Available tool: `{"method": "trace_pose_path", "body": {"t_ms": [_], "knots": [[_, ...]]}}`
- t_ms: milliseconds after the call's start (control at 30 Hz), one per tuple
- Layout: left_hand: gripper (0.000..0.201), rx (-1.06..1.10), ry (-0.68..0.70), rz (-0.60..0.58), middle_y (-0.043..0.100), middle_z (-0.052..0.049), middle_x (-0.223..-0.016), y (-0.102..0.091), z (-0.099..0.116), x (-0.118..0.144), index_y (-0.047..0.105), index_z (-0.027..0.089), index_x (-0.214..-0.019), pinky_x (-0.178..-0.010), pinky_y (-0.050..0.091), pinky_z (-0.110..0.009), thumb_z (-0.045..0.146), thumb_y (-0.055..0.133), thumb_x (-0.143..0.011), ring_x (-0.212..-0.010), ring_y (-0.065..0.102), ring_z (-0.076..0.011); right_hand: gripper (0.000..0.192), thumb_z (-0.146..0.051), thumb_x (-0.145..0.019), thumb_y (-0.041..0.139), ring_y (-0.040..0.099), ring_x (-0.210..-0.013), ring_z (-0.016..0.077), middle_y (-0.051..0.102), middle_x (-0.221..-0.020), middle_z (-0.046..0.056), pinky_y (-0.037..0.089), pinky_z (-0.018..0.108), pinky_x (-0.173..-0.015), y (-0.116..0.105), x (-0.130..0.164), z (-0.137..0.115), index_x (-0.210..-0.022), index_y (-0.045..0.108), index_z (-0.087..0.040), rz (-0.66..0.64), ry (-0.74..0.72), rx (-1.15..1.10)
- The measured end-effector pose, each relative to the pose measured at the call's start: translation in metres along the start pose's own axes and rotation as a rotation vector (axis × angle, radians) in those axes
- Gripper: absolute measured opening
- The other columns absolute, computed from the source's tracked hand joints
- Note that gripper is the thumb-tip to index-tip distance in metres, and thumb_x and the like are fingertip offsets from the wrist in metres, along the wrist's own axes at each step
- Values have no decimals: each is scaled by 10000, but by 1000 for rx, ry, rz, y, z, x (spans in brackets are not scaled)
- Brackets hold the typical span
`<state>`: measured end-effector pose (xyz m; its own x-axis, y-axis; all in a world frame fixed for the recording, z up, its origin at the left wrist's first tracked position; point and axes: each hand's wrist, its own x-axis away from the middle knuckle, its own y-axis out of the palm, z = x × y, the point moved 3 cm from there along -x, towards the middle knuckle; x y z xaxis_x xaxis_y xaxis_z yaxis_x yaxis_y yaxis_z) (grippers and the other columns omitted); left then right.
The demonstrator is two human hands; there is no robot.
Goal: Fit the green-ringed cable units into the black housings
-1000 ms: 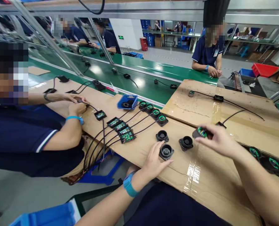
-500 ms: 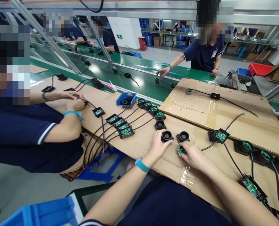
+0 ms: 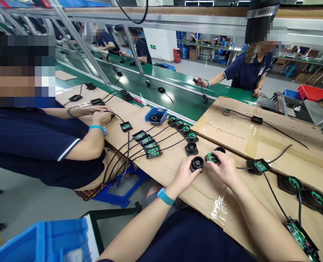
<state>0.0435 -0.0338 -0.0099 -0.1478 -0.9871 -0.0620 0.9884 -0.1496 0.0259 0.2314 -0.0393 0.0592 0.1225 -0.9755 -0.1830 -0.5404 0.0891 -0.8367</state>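
Observation:
My left hand (image 3: 183,175) grips a black round housing (image 3: 197,163) with flanges, which rests on the cardboard. Just to its right, my right hand (image 3: 224,168) pinches a round sensor head with a green circuit board (image 3: 211,157), slightly tilted, its board facing up. A cable (image 3: 242,168) runs from under my right hand to a black box with an open green circuit board (image 3: 260,165). Another black housing (image 3: 220,149) is partly hidden behind my right fingers. An empty-looking black housing (image 3: 191,148) sits beyond my left hand.
Several cabled housings with boards (image 3: 192,136) stand in a row, their open boxes (image 3: 152,150) at left. A blue bin (image 3: 156,115) holds black parts. More assemblies (image 3: 294,183) lie at right. A co-worker (image 3: 79,145) sits left; another person (image 3: 248,69) reaches over the green conveyor (image 3: 178,103).
My right hand has raised the round sensor head beside the housing in my left hand, now covering part of the other housing. Across the conveyor, a person has lifted a cabled part.

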Motion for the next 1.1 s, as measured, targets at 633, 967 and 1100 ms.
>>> {"method": "trace_pose_path", "body": {"t_ms": [633, 967, 1100], "knots": [[530, -74, 153, -149, 530, -108, -1444, -4, -9, 5, 611, 245, -1308, -1227, 292, -497, 163, 705, -793, -1378, 457, -294, 307, -363, -910, 661, 627, -1035, 287, 641, -1116, 141, 542, 440, -948, 41, 17, -19, -1154, 668, -177, -40, -88, 28], [536, -192, 177, -183, 488, -126, -1464, -2, -13, 6, 598, 234, -1287, -1209, 330, -511, 189, 744, -773, -1394, 438, -316, 383, -202, -814, 744, 604, -1121, 251, 568, -1232, 117, 502, 408, -1018, 31, 17, -16, -1185, 650, -191, -126, -44, -166], [528, -313, 195, -183, 473, -129, -1455, 0, -18, 5, 568, 218, -1273, -1188, 366, -509, 195, 750, -777, -1387, 443, -301, 421, -125, -799, 727, 601, -1109, 233, 602, -1192, 96, 494, 388, -1008, 22, 15, -15, -1205, 632, -188, -153, -71, -194]]}}
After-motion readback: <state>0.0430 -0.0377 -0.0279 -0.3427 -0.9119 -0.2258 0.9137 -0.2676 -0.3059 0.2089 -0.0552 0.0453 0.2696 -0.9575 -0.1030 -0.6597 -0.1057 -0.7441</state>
